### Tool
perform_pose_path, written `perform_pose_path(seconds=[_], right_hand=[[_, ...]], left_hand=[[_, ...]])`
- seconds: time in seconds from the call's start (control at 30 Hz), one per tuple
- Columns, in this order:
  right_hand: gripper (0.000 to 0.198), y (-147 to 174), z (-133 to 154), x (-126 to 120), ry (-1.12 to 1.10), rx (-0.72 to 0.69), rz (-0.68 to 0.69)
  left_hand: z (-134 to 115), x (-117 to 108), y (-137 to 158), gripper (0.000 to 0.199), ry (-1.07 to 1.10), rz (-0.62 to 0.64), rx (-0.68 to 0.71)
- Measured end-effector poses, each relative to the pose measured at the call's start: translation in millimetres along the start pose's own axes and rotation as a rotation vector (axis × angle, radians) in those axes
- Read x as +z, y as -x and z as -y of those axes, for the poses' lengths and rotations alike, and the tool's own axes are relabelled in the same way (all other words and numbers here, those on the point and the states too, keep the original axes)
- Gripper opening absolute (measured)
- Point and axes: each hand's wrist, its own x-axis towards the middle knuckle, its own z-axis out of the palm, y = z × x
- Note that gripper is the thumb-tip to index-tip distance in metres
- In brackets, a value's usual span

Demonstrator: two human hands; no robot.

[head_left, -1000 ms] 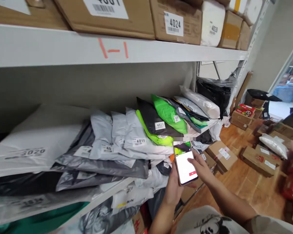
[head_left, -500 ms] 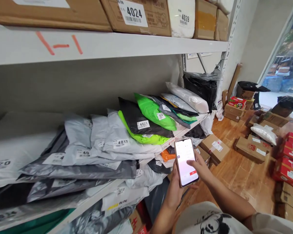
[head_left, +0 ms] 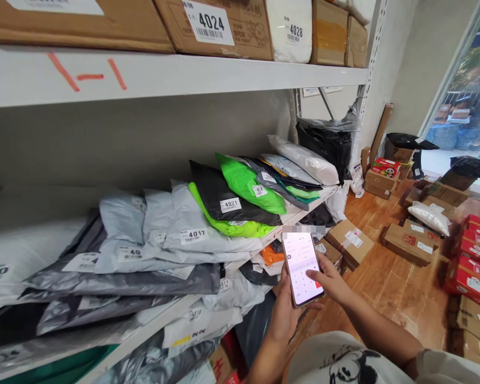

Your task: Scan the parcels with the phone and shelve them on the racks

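Note:
A smartphone with a bright screen is held in front of the shelf, showing what looks like a number keypad. My left hand is closed around its lower left side, with fingers wrapped behind it. On the right edge lies my right hand, its thumb on the lower right of the screen and its other fingers partly hidden at the phone's edge. Beside the phone, the shelf bears grey mailing bags labelled 4017, a black bag labelled 4021 and a bright green bag.
Above runs a white shelf beam with boxes such as a carton labelled 4024. More bags lie on the lower shelf. Several cartons and red boxes stand on the wooden floor to the right, near a glass door.
The phone screen has changed from a mostly blank page to a keypad. My right thumb has shifted slightly down. The view has moved a little, with the shelf sliding left.

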Motion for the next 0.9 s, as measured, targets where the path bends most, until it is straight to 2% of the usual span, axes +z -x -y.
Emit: perform_pose_path(seconds=[0.07, 0.2, 0.3, 0.6, 0.8, 0.9], right_hand=[[0.053, 0, -1, 1, 0.011, 0.002, -0.004], [0.047, 1, 6, -6, 0.006, 0.017, 0.057], [0.047, 2, 13, -12, 0.002, 0.030, 0.099], [0.052, 0, 14, -10, -0.029, 0.062, 0.072], [0.050, 2, 16, -8, -0.047, 0.075, 0.068], [0.046, 1, 13, -7, -0.055, 0.075, 0.072]], left_hand=[[0, 4, 1, 0.102, -0.034, -0.023, 0.031], [-3, 5, 2, 0.101, -0.024, -0.030, 0.003], [-6, 2, 3, 0.102, 0.005, 0.017, -0.030], [-7, -7, 2, 0.122, -0.051, 0.093, -0.051], [2, -16, -3, 0.121, -0.163, 0.032, -0.021], [-1, -18, -1, 0.118, -0.106, 0.115, -0.017]])
